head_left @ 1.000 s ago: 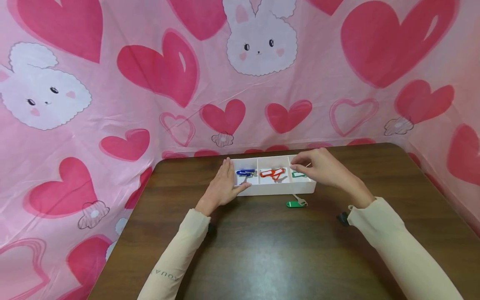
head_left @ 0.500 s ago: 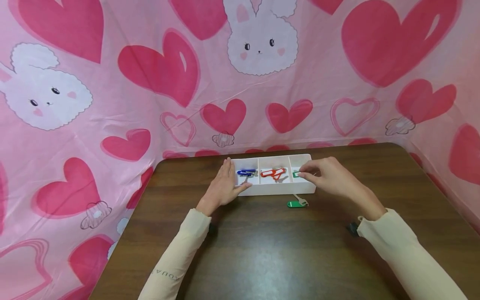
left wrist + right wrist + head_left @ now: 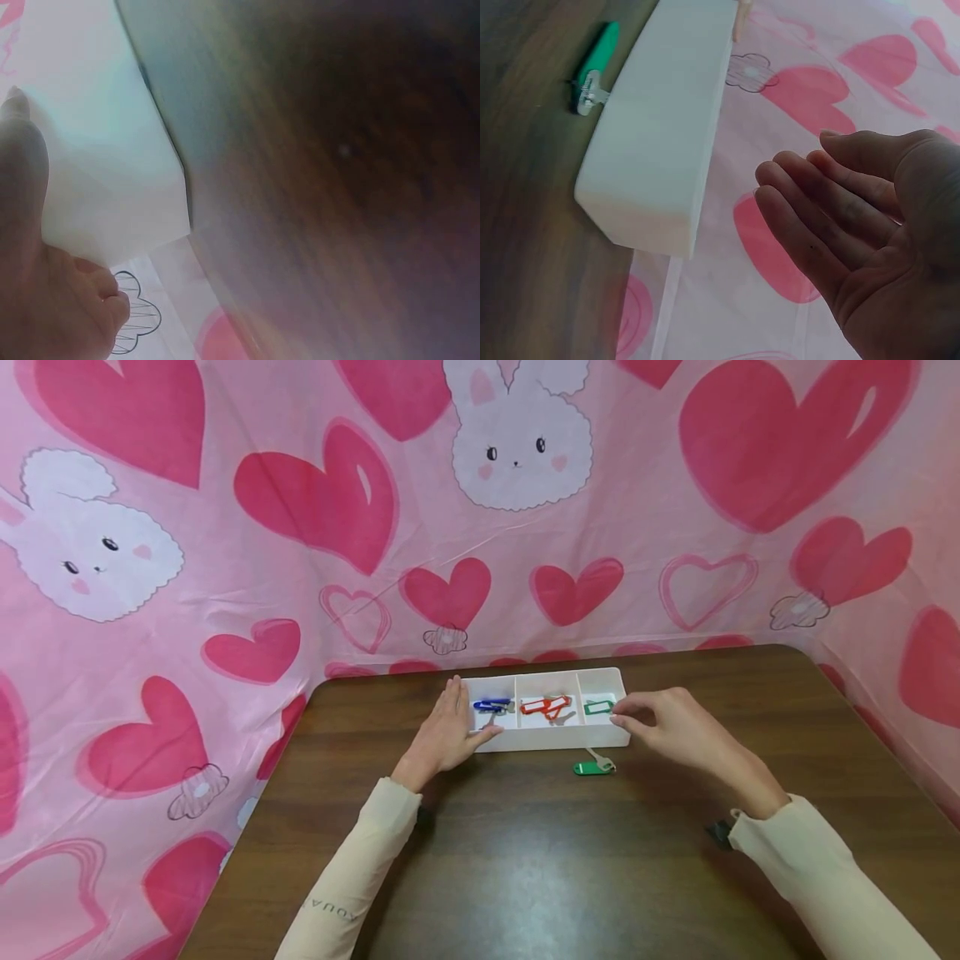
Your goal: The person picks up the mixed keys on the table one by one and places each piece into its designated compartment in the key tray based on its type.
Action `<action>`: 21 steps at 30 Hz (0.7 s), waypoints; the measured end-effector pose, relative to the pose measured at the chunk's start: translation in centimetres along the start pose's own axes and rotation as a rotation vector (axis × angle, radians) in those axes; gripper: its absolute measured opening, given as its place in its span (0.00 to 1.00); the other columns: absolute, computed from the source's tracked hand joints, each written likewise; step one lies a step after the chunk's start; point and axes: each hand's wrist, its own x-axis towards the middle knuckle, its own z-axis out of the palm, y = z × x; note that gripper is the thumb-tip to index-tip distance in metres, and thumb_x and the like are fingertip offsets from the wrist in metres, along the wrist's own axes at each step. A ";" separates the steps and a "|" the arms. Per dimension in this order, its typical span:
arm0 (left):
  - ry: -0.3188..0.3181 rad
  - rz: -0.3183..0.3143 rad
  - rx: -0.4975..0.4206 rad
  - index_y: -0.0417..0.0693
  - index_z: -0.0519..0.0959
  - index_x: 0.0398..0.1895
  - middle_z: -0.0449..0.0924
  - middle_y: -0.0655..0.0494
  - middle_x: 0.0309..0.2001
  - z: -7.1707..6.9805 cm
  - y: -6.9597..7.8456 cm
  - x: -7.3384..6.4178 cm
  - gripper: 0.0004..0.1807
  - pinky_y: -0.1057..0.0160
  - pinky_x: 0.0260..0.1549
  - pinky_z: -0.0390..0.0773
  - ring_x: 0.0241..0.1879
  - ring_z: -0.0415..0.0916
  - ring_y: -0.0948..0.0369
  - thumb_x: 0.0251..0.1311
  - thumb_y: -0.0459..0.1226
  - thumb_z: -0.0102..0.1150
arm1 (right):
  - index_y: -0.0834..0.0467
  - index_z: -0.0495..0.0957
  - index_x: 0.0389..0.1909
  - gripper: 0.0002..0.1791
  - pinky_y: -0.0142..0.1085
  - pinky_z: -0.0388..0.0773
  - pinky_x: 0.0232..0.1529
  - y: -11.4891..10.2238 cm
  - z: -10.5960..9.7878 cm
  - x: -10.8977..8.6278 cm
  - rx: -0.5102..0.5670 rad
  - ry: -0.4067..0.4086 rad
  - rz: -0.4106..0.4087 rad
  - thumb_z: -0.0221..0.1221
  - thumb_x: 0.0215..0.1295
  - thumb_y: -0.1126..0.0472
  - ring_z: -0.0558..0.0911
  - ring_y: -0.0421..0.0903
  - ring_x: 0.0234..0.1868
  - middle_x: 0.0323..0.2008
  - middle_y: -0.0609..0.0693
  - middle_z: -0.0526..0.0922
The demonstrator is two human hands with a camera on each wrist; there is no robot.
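A white three-compartment tray (image 3: 555,741) stands on the table. Its left compartment holds blue key tags (image 3: 491,704) with keys, the middle one red key tags (image 3: 545,706), the right one a green-framed key tag (image 3: 598,707). My left hand (image 3: 442,731) rests against the tray's left end, fingers straight, thumb along the front wall. Just off the tray's right end is my right hand (image 3: 682,727); the right wrist view shows its fingers (image 3: 832,214) loosely bent around nothing. In front of the tray lies a green key tag (image 3: 591,768) with a key (image 3: 603,762).
The brown wooden table (image 3: 525,877) reaches back to a pink cloth (image 3: 420,543) printed with hearts and rabbits, which hangs behind it and along both sides.
My right hand has drawn back from over the right compartment, moving right and slightly nearer, uncovering the green-framed key tag. The left hand and the tray stay in place.
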 end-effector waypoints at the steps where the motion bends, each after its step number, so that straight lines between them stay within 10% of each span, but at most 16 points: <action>1: 0.000 -0.002 -0.001 0.38 0.39 0.85 0.31 0.44 0.87 0.0 0.0 0.0 0.64 0.50 0.85 0.47 0.88 0.30 0.48 0.65 0.77 0.40 | 0.57 0.90 0.48 0.11 0.35 0.80 0.37 0.1 0.1 -0.1 -0.001 0.000 0.000 0.70 0.67 0.61 0.79 0.44 0.34 0.40 0.50 0.93; 21: 0.017 0.019 0.023 0.36 0.40 0.85 0.32 0.42 0.87 0.2 -0.3 0.1 0.63 0.50 0.84 0.46 0.87 0.35 0.45 0.66 0.76 0.39 | 0.61 0.88 0.52 0.14 0.54 0.88 0.50 1.6 1.9 -1.4 -0.019 -0.077 -0.007 0.70 0.67 0.63 0.83 0.45 0.38 0.45 0.56 0.92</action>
